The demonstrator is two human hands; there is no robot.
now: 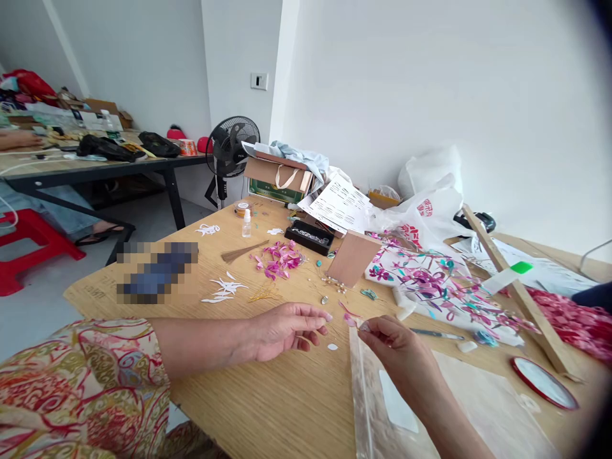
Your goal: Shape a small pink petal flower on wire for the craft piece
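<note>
My left hand (291, 328) is over the wooden table (272, 389), palm turned inward, its fingers loosely curved and apart with nothing visible between them. To its right, my right hand (392, 338) pinches a small pink petal piece (350, 319) between thumb and forefinger. A small white oval (332, 347) lies on the wood between the hands. Pink petals (278, 259) are heaped beyond my left hand, beside white petal strips (224, 289) and gold wires (264, 292). Below my right wrist lies a clear plastic bag (370, 408).
Finished pink and teal flower sprays (440, 280) cover the right side near a wooden bar (521, 296). Toward the back are a black tray (310, 237), a wooden block (352, 258) and a spray bottle (246, 224). A person's hand (19, 139) shows at another table.
</note>
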